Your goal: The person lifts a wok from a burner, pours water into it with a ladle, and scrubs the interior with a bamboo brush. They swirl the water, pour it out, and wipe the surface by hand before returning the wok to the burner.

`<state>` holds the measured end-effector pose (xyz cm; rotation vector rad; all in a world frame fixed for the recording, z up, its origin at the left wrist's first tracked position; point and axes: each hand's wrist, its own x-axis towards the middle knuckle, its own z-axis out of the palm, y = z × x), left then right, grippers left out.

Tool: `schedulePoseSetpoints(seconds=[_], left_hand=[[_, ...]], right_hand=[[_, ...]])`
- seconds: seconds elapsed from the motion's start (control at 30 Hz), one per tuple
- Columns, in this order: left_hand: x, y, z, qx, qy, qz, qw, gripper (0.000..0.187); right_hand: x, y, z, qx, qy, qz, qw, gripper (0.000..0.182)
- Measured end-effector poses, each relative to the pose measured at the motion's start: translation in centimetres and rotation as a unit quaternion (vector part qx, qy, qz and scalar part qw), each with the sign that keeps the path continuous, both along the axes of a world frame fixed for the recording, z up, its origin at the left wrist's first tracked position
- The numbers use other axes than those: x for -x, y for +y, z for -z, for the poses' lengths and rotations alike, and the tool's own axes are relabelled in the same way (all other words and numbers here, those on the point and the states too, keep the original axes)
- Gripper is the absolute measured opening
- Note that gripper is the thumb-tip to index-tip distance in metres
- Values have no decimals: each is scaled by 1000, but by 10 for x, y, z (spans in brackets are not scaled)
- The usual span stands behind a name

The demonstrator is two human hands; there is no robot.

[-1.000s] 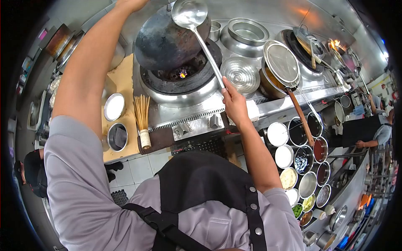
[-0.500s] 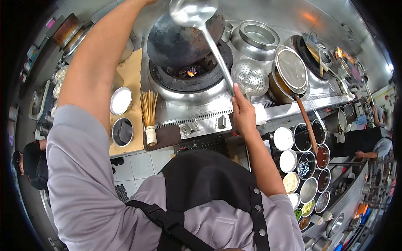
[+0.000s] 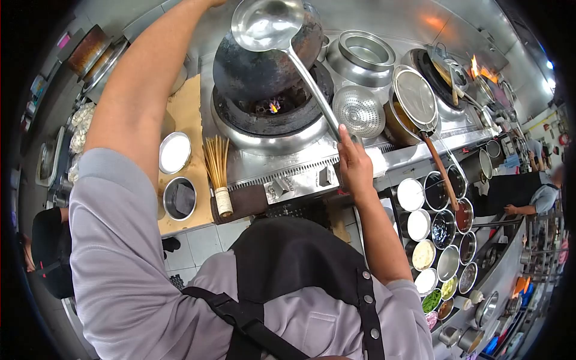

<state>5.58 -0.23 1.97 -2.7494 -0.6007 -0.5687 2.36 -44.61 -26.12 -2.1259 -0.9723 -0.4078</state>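
My right hand [image 3: 355, 161] is closed round the handle of a large steel ladle [image 3: 267, 25]. The ladle's bowl hangs at the top, over a dark wok [image 3: 261, 72]. The wok is tilted above a round burner [image 3: 225, 117], where a small flame [image 3: 274, 107] shows. My left arm reaches up past the left side of the wok. Only the edge of my left hand [image 3: 214, 2] shows at the top border; its fingers are hidden.
A perforated ladle [image 3: 359, 111], a lidded-looking steel pot [image 3: 367, 57] and a strainer [image 3: 415, 99] lie right of the burner. Bamboo sticks [image 3: 216, 162] and metal cups [image 3: 179, 198] stand left. Seasoning containers [image 3: 443, 228] are lower right. Other people [image 3: 519, 195] [image 3: 49, 252] stand at both sides.
The ladle's bowl has moved slightly left and down in the view, and my right hand slightly right and down. The flame at the far right stove looks larger.
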Motion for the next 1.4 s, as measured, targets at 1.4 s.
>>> schedulePoseSetpoints(seconds=[1.4], left_hand=[[14, -23, -5, 45, -7, -60, 997, 26]], right_hand=[[-41, 5, -40, -119, 216, -52, 968, 39]])
